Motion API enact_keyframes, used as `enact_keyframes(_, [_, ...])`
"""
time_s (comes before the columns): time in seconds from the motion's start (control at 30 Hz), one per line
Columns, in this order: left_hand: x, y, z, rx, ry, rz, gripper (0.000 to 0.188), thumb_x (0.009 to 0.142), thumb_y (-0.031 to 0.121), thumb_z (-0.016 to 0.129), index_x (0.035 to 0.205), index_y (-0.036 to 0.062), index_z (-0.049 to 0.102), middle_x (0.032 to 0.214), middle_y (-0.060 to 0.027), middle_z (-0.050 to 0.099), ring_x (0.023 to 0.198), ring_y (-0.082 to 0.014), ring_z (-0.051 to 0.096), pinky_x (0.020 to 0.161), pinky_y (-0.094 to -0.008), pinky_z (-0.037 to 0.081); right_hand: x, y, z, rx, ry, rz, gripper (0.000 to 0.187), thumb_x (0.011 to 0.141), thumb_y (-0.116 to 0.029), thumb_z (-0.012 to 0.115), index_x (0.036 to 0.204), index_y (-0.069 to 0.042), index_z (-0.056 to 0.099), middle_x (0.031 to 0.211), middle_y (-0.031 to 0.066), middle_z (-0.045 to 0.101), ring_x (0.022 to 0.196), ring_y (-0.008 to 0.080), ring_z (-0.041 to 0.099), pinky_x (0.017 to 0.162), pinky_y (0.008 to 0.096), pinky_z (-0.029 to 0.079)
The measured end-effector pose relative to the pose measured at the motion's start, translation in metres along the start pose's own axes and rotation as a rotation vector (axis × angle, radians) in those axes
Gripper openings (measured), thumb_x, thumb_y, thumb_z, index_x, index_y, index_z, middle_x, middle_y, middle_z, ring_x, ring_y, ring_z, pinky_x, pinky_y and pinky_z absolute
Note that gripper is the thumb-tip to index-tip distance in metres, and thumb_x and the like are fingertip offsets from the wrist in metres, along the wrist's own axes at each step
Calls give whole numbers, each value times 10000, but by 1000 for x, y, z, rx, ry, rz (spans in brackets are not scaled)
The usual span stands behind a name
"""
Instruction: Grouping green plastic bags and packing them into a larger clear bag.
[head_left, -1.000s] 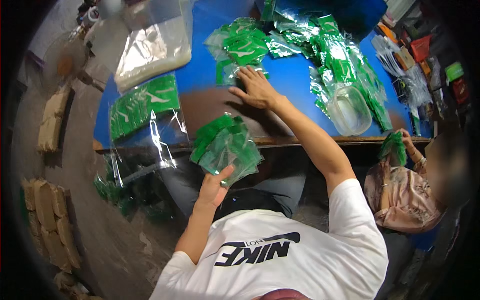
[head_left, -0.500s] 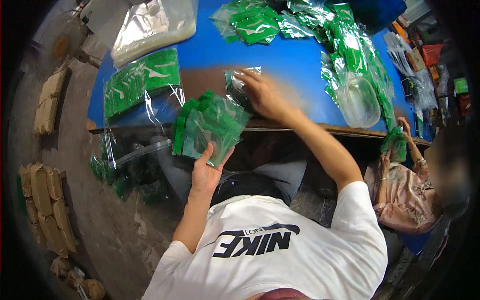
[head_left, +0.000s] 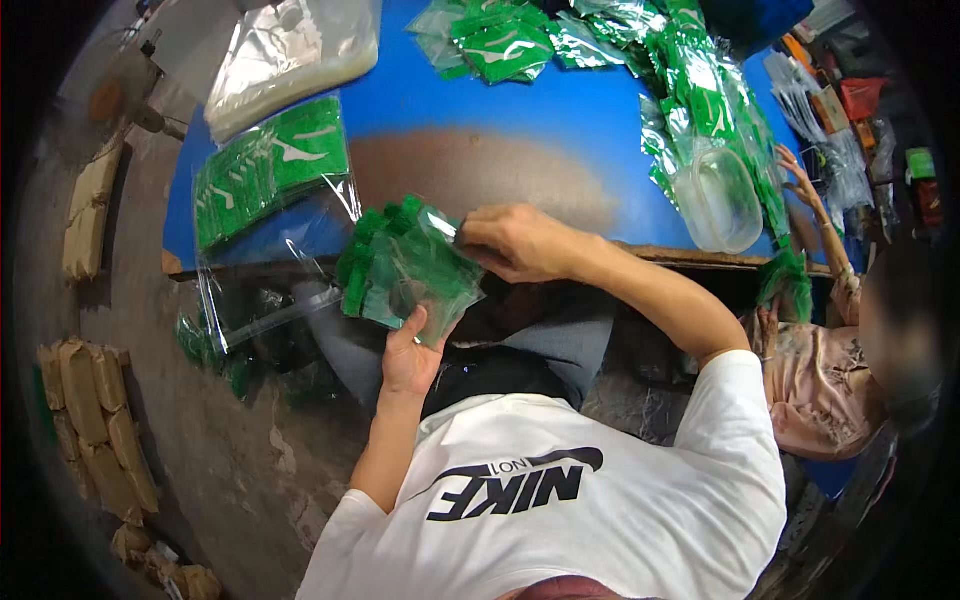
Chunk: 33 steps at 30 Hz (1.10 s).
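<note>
My left hand (head_left: 412, 362) grips a fanned bundle of green and clear plastic packets (head_left: 410, 268) in front of the table's near edge, thumb on top. At the bundle's right side, my right hand (head_left: 525, 243) is closed with its fingertips pinching the edge of a clear plastic packet (head_left: 440, 226); the fingers partly hide it. Left of the bundle, a row of overlapping green packets (head_left: 270, 168) lies on the blue table, with clear film hanging over the edge.
The blue table (head_left: 420, 100) has a worn brown patch. Clear plastic sheets (head_left: 290, 65) lie at the back left, green packets (head_left: 500, 45) at the back. A clear tub (head_left: 718, 205) stands right. A co-worker's raised hand (head_left: 797, 178) is beyond it, near a green bundle (head_left: 785, 287).
My right hand has come from the tabletop back to the bundle, and the packet under it there has left the table. The co-worker's one hand has moved up and away from the green bundle.
</note>
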<state>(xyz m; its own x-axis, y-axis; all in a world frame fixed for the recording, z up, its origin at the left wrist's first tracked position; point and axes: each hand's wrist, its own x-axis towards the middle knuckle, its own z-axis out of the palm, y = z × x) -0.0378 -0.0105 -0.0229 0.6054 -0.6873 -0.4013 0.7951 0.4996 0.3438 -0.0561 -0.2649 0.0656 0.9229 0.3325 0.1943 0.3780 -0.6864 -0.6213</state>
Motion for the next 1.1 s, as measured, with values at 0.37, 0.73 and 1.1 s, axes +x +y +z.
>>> enact_keyframes(0.37, [-7,-2,-16,10,-7,-48,627,866,62,675,1440,84,422,1448,-132,489,1356,-360,444,1128,-583,362,104,244,-153,-630,291,838,1034,690,-872,564,1531,-317,335,1573,217,285,1440,472,239,1118,674,201])
enact_keyframes(0.73, [0,19,-24,22,-83,-123,572,851,11,686,1383,108,499,1394,-59,543,1310,-284,498,1138,-501,359,7,105,-56,-536,274,558,933,773,-720,636,1509,-210,376,1532,290,292,1410,498,283,1143,621,227])
enact_keyframes(1.1, [-2,3,-31,41,-101,-214,597,780,42,762,1335,93,546,1362,-80,565,1298,-306,508,1136,-542,354,-63,-1,31,-542,474,409,570,870,-169,684,1364,19,470,1399,245,480,1309,438,454,1085,487,398])
